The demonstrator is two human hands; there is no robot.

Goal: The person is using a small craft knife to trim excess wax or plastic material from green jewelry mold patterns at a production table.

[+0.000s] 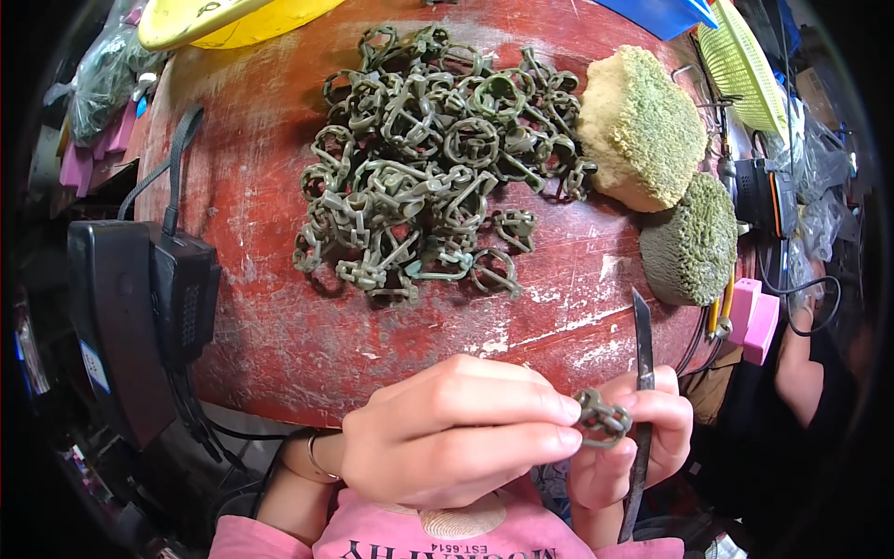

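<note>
My left hand (pixel 442 433) pinches a small olive-green openwork piece (pixel 603 416) with its fingertips. My right hand (pixel 656 429) is closed on a long, narrow, dark flat tool with a slanted tip (pixel 642 345), held upright just right of that piece; some right fingertips sit against the piece. Beyond both hands a heap of similar olive-green rings and linked frames (pixel 428 168) is spread over a worn red round table (pixel 270 354). At the right of the heap lie a rough yellowish sponge-like block (pixel 643 126) and a darker green-grey one (pixel 689 242).
Black power boxes with cables (pixel 112 317) stand left. A yellow basin (pixel 233 19) and blue tray (pixel 656 14) are at the far edge. Right are a pale green basket (pixel 736 65), black device (pixel 773 196), pink blocks (pixel 750 317) and another person's arm (pixel 799 373). Plastic bags (pixel 107 84) lie upper left.
</note>
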